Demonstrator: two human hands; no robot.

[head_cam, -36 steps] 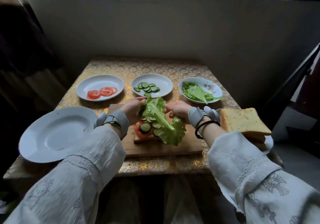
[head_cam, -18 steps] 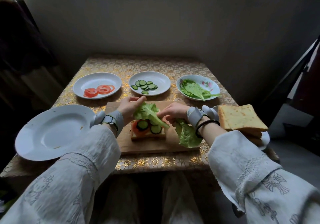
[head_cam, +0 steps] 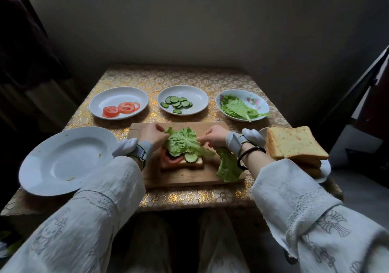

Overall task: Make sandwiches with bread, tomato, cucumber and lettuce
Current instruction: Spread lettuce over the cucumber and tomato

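Observation:
A slice of bread [head_cam: 195, 163] lies on the wooden board [head_cam: 183, 178], topped with tomato [head_cam: 171, 159] and cucumber slices [head_cam: 191, 156]. A lettuce leaf [head_cam: 181, 142] lies spread over them. My left hand [head_cam: 152, 134] pinches the leaf's left edge, while my right hand [head_cam: 213, 136] pinches its right edge. A second piece of lettuce [head_cam: 228, 165] hangs from under my right hand onto the board. Plain bread slices [head_cam: 292, 143] are stacked at the right.
At the back stand a plate of tomato slices [head_cam: 119, 104], a plate of cucumber slices [head_cam: 189, 95] and a bowl of lettuce [head_cam: 256, 104]. A large white plate [head_cam: 63, 161] sits at the left. Gold-patterned cloth covers the table [head_cam: 189, 197], against a wall.
The lettuce leaf was held up over the board and has been torn in two. One part now lies flat on the topped bread; the other hangs under my right hand.

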